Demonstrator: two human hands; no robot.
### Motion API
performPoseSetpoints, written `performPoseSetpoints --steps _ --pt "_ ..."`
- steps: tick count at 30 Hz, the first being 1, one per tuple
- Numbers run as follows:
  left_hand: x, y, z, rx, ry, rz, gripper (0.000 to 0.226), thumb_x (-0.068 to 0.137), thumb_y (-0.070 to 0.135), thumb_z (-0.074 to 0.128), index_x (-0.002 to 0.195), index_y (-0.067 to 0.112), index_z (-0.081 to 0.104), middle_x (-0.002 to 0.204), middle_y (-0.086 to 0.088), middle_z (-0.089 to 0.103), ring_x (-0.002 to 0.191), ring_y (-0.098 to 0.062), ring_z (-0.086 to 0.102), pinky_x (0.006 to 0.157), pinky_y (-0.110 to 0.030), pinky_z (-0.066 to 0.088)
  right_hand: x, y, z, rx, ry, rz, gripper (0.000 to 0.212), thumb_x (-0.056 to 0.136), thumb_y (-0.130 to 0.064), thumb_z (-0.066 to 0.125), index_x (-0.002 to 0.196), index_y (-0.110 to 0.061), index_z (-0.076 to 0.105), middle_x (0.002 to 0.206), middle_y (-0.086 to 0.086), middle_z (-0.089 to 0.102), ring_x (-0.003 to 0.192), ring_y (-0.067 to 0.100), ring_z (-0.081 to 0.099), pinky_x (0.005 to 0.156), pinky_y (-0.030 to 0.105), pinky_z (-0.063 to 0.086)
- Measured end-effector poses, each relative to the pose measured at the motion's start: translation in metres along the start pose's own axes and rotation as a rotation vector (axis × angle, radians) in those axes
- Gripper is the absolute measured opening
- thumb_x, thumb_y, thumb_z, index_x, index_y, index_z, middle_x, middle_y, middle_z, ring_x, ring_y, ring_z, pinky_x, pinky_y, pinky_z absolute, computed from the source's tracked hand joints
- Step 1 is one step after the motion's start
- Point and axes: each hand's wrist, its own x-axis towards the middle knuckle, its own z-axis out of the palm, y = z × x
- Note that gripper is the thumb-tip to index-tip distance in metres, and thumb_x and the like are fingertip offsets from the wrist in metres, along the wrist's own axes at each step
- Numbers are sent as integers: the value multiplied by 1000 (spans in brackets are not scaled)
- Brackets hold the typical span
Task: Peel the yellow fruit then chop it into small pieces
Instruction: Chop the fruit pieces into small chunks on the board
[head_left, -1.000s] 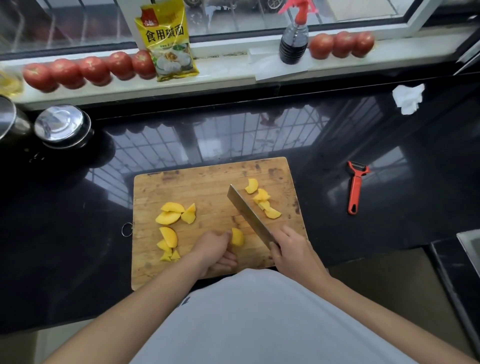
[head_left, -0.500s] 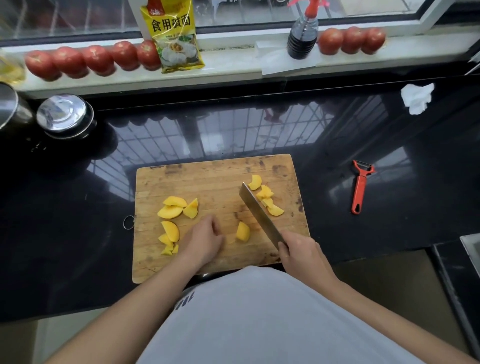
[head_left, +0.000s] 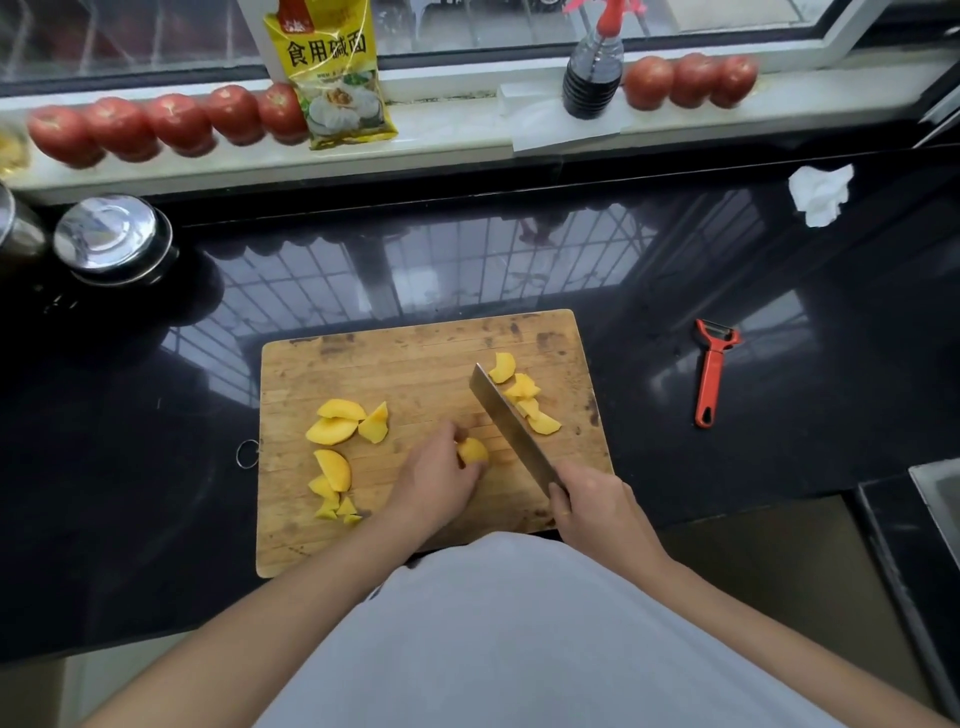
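- Head view: a wooden cutting board (head_left: 426, 364) is laid on the glossy black tabletop (head_left: 727, 270), close to the near edge, presumably so that the cutting is done straight below the person.
- A piece of yellow fruit (head_left: 474, 451) is gripped by the left hand (head_left: 436, 478); its fingers (head_left: 451, 432) are curled round the piece and it is pressed to the board near the middle, evidently to keep it from sliding under the blade.
- A cleaver (head_left: 511, 428) is held by the right hand (head_left: 592, 506), which is clenched round the handle; the handle itself is hidden inside the grasp. The blade is slanted away from the person, just to the right of the held piece, and whether its edge touches the board cannot be told.
- Larger slices (head_left: 343, 428) are gathered on the left part of the board, with small bits (head_left: 337, 506) nearer the front edge; more cut pieces (head_left: 524, 395) lie beyond the blade on the right. The two heaps seem to be kept apart so that the middle is left free for cutting.
- No skin is seen on any piece, so the peeling is judged done and the chopping well under way.
- A red peeler (head_left: 710, 371) is set aside on the tabletop, well to the right of the board.
- Tomatoes (head_left: 156, 124) and a yellow packet (head_left: 332, 78) are lined up on the windowsill.
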Motion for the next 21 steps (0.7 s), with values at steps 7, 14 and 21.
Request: performPoseSetpoints --steps 7,14,21 --pt "-3 15 2 -641 -285 -525 36 108 37 51 108 2 62 82 -17 77 60 -26 74 56 -33 62 -2 -6 -6 -131 -45 -101 8 101 -20 49 100 -21 57 85 -4 65 74 21 65 68 41 55" --pt "1 23 8 -637 -327 -513 45 109 44 41 101 5 62 75 -12 76 59 -24 68 54 -28 58 2 -6 0 -179 -101 -102 13 102 -22 46 106 -18 58 96 1 67 82 27 67 73 44 56" --pt "6 23 7 -597 -270 -525 43 108 38 44 96 2 62 73 -14 73 54 -25 67 46 -27 52 2 2 4 -268 -131 -180 15 98 -17 45 102 -15 59 92 4 65 72 34 65 60 46 51"
